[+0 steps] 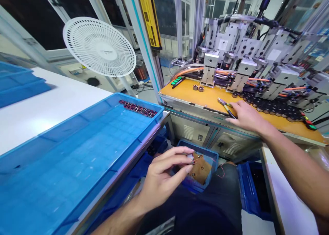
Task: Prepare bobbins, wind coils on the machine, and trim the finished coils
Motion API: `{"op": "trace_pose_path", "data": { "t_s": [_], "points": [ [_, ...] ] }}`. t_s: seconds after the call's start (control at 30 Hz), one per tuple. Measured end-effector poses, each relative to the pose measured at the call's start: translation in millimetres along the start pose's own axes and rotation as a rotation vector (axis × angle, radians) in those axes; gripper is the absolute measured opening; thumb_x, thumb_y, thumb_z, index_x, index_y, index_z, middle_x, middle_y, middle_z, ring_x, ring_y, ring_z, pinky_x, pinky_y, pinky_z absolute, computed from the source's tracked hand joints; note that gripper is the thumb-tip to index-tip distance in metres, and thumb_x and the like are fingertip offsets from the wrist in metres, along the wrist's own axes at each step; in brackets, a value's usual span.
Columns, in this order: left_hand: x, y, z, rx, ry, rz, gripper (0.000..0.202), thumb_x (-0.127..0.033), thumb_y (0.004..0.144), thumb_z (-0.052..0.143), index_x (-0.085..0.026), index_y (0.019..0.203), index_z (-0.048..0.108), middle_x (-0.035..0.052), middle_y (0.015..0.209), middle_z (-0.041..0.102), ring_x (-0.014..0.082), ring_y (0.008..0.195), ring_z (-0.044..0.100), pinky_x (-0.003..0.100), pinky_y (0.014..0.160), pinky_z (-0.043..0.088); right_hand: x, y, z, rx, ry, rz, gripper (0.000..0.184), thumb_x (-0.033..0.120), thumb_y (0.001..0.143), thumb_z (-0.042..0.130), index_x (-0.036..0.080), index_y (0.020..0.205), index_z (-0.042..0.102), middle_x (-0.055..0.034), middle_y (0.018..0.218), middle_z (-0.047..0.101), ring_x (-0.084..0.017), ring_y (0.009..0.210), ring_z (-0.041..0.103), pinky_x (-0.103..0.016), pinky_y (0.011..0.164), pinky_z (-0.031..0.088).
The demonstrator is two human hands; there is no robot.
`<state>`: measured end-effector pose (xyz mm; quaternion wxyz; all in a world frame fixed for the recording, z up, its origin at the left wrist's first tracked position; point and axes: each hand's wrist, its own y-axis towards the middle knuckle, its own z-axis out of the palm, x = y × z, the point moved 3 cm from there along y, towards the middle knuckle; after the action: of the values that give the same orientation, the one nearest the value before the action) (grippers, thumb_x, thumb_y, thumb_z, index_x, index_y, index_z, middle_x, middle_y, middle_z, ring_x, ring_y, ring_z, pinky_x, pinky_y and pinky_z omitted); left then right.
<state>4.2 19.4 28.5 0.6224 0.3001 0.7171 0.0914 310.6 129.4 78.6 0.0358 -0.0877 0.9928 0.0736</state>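
A small silvery piece with thin reddish wire in my left hand, my right hand at the pliers.
My left hand (164, 173) pinches the small silvery piece (191, 158) between thumb and fingertips, above an open blue plastic bin (215, 159). Well apart, my right hand (245, 115) is at the dark-handled metal pliers (226, 108) on the orange-yellow worktop (185, 94); I cannot tell whether its fingers have closed around them.
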Motion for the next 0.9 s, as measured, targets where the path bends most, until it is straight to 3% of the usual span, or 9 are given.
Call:
{"op": "trace_pose_path", "data": {
  "t_s": [0.1,0.17,0.27,0.33,0.4,0.5,0.57,0.9],
  "points": [
    [0.0,1.9,1.2,-0.013,-0.024,-0.017,0.026,-0.003,0.08,0.069,-0.023,0.096,0.074,0.0075,0.109,0.073,0.0186,0.1,0.07,0.027,0.081,0.057,19.0,-51.7,-0.5,-0.097,0.144,-0.071,0.055,0.022,0.082,0.059,0.011,0.135,0.045,-0.0176,0.117,0.053,-0.032,0.109,0.056,-0.043,0.097,0.047],
    [-0.7,3.3,1.3,-0.013,-0.031,-0.019,0.026,-0.003,0.08,0.069,-0.023,0.096,0.074,0.0074,0.108,0.074,0.018,0.098,0.071,0.026,0.08,0.058,40.9,-94.7,7.7,-0.153,0.438,-0.104,0.049,0.021,0.087,0.055,0.017,0.134,0.044,-0.0136,0.113,0.054,-0.027,0.104,0.058,-0.039,0.093,0.05],
    [-2.2,5.4,1.6,-0.007,-0.027,-0.01,0.027,-0.003,0.079,0.07,-0.022,0.096,0.074,0.0074,0.108,0.074,0.0174,0.097,0.071,0.026,0.081,0.058,77.0,-158.0,34.3,-0.017,0.887,-0.022,0.039,0.025,0.093,0.054,0.025,0.13,0.045,-0.0082,0.103,0.06,-0.021,0.091,0.064,-0.033,0.084,0.054],
    [-3.0,6.5,2.7,0.0,-0.026,-0.008,0.026,-0.002,0.078,0.07,-0.022,0.096,0.074,0.0075,0.107,0.074,0.0172,0.096,0.072,0.025,0.081,0.058,100.1,-190.3,51.7,0.128,1.162,0.019,0.048,0.023,0.095,0.052,0.028,0.14,0.038,-0.0072,0.103,0.062,-0.016,0.083,0.065,-0.031,0.079,0.057],
    [-3.8,7.2,4.8,0.011,-0.027,-0.008,0.026,-0.002,0.078,0.07,-0.021,0.095,0.074,0.0077,0.107,0.074,0.017,0.094,0.072,0.025,0.079,0.058,117.7,-209.1,61.4,0.2,1.369,0.01,0.057,0.017,0.094,0.051,0.031,0.147,0.032,-0.0095,0.113,0.061,-0.017,0.089,0.066,-0.033,0.085,0.057],
    [-4.6,7.6,8.2,0.029,-0.031,-0.011,0.026,-0.001,0.079,0.069,-0.021,0.096,0.074,0.0079,0.107,0.073,0.0169,0.094,0.072,0.024,0.077,0.058,130.8,-213.9,63.0,0.193,1.515,-0.057,0.073,0.005,0.087,0.054,0.036,0.15,0.031,-0.0122,0.133,0.054,-0.023,0.115,0.062,-0.045,0.105,0.046],
    [-4.7,7.3,9.6,0.038,-0.033,-0.016,0.027,-0.001,0.079,0.069,-0.021,0.096,0.074,0.0081,0.107,0.073,0.0174,0.094,0.072,0.024,0.077,0.059,133.3,-208.4,59.7,0.163,1.535,-0.09,0.081,0.0,0.082,0.055,0.038,0.15,0.031,-0.0111,0.135,0.054,-0.024,0.121,0.059,-0.05,0.11,0.039],
    [-5.3,5.2,7.3,0.027,-0.031,-0.02,0.025,-0.001,0.078,0.07,-0.019,0.095,0.074,0.01,0.105,0.074,0.0192,0.091,0.072,0.027,0.076,0.06,141.9,-187.4,46.1,0.064,1.578,-0.153,0.083,-0.004,0.079,0.052,0.042,0.147,0.036,-0.0067,0.111,0.06,-0.018,0.093,0.066,-0.04,0.088,0.057]
  ]
}}
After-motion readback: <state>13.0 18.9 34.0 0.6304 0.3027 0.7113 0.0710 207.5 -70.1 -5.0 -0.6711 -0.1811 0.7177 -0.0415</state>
